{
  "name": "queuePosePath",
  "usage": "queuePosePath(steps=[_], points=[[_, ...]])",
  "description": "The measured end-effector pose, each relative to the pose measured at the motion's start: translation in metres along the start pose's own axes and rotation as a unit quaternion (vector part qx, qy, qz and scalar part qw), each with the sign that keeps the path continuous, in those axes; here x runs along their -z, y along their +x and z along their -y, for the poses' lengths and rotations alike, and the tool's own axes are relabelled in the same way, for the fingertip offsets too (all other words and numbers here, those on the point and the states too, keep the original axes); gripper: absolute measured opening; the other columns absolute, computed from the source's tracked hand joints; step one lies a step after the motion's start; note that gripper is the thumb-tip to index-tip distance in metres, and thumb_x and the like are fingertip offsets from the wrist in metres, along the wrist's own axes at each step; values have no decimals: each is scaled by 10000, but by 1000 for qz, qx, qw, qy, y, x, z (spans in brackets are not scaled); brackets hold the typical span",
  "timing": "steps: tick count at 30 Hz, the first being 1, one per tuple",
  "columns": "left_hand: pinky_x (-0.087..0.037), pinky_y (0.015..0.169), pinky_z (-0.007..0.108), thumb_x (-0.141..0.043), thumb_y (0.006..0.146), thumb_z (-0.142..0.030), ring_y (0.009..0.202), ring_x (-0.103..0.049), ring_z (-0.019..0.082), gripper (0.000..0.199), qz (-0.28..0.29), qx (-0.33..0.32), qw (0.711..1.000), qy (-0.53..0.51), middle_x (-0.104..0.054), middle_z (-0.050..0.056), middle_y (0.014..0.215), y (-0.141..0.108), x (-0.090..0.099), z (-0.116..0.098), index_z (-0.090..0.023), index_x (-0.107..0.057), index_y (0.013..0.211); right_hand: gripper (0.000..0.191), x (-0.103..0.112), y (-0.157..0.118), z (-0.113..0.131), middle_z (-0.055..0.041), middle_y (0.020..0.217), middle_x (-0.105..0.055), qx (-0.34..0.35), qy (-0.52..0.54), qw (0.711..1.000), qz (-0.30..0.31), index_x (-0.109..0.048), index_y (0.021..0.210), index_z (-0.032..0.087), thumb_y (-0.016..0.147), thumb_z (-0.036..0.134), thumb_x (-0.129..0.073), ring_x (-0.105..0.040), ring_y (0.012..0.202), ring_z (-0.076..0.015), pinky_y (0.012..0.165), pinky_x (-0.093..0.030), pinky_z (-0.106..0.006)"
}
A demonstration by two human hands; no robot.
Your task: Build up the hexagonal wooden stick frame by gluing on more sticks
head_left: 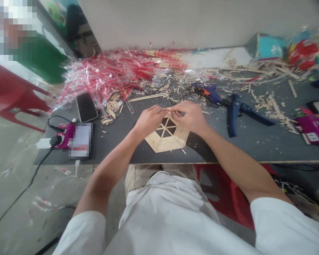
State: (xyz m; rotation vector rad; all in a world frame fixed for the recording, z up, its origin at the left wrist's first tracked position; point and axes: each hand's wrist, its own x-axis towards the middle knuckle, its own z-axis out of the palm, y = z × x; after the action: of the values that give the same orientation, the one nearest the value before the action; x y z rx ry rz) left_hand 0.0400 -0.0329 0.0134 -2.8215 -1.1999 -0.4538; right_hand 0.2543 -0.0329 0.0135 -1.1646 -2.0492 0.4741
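A hexagonal frame of thin wooden sticks (168, 144) lies on the dark tabletop in front of me. Its sides are layered, and sticks cross at its middle like spokes. At the frame's far corner my left hand (152, 119) is closed, fingertips pinching a thin wooden stick (170, 108). My right hand (189, 114) meets it from the other side, thumb and fingers pinched on the same stick. The fingers partly cover that corner, so exact contact there is hidden. A short loose stick (183, 151) lies by the near right edge.
A blue glue gun (214, 95) and blue hand cutters (234, 115) lie to the right. Wrapped sticks in red-and-clear packaging (114, 72) pile up behind. Phones (87, 107) and a purple power strip (66, 135) sit left. Stick scraps (275, 109) litter the right.
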Motion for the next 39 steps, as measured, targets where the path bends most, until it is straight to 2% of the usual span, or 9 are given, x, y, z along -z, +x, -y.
queuePosePath(steps=[5,9,12,19,28,39], points=[[-534,770,334,-424,1068,-115,944,-683,222,312,-21,-12,1000,1,-744,105,955,-1,-5,2,-151,-730,1112,223,0,1,1,-23,978,-849,-27,-13,1000,10,-859,948,285,907,258,-642,-739,875,-247,877,-535,-420],[-532,763,335,-444,1054,-105,944,-683,219,299,-23,-8,1000,-14,-743,96,957,-2,-4,2,-172,-727,1123,220,0,1,1,-16,969,-849,-24,-8,1000,6,-858,921,288,897,245,-643,-735,868,-245,876,-530,-417],[-536,761,356,-431,1063,-107,963,-683,239,309,-18,-6,1000,-3,-742,119,961,-1,-3,0,-143,-726,1145,228,-1,0,1,-28,967,-848,-16,-3,1000,-9,-864,950,277,900,248,-643,-733,869,-246,870,-532,-416],[-553,784,370,-427,1041,-79,972,-674,243,321,-10,-8,1000,-17,-734,124,967,0,-3,1,-150,-732,1107,239,-3,-1,-1,-30,824,-814,-41,5,999,-13,-874,964,270,887,258,-648,-710,789,-233,810,-539,-399],[-564,776,352,-414,1065,-95,947,-695,240,325,-19,-25,999,20,-740,121,935,-1,-6,2,-108,-734,1121,240,-1,0,-9,-34,839,-822,-19,26,999,-1,-883,979,254,875,242,-667,-729,791,-215,782,-552,-375],[-567,744,328,-447,1073,-110,906,-700,217,284,-43,-39,997,44,-739,94,905,-2,-8,4,-129,-729,1104,212,-3,-1,-11,-30,783,-803,-4,30,999,-13,-879,947,247,868,230,-683,-720,756,-208,786,-556,-371]])
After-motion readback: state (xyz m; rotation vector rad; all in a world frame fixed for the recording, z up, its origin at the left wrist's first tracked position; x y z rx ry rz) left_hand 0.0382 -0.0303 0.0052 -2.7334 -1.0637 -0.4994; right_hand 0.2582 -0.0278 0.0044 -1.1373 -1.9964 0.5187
